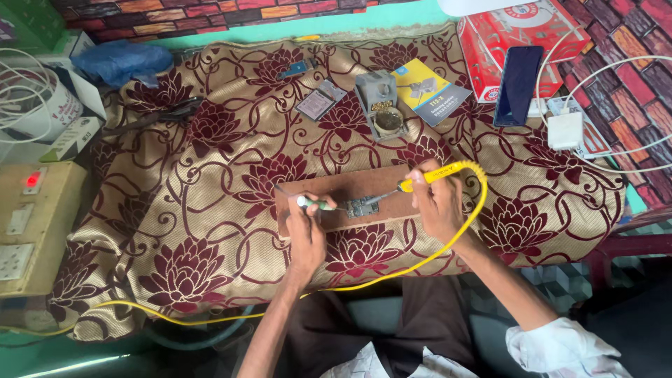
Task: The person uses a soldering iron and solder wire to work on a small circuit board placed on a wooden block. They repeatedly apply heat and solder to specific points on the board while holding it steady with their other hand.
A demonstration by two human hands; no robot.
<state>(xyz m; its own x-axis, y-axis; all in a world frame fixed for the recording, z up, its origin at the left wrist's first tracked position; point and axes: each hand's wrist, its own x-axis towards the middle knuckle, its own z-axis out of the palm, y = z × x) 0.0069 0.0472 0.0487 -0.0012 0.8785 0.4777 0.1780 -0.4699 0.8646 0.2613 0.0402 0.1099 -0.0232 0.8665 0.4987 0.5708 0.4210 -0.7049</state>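
Observation:
A small circuit board [360, 207] lies on a brown wooden board [350, 192] on a table covered with a gold and maroon floral cloth [210, 210]. My left hand [306, 234] grips a small green-handled tool [315, 204] whose tip points at the circuit board. My right hand [437, 203] holds a yellow soldering iron [427, 177]; its metal tip touches the circuit board from the right. The iron's yellow cord [476, 210] loops right and runs down under the table edge.
A grey soldering stand with a round tin [381, 105] sits behind the board, beside a yellow-blue booklet [427, 87] and small parts [318, 101]. A phone [518, 84] lies on a red box at right. A switchboard box with a red light [31, 224] stands left.

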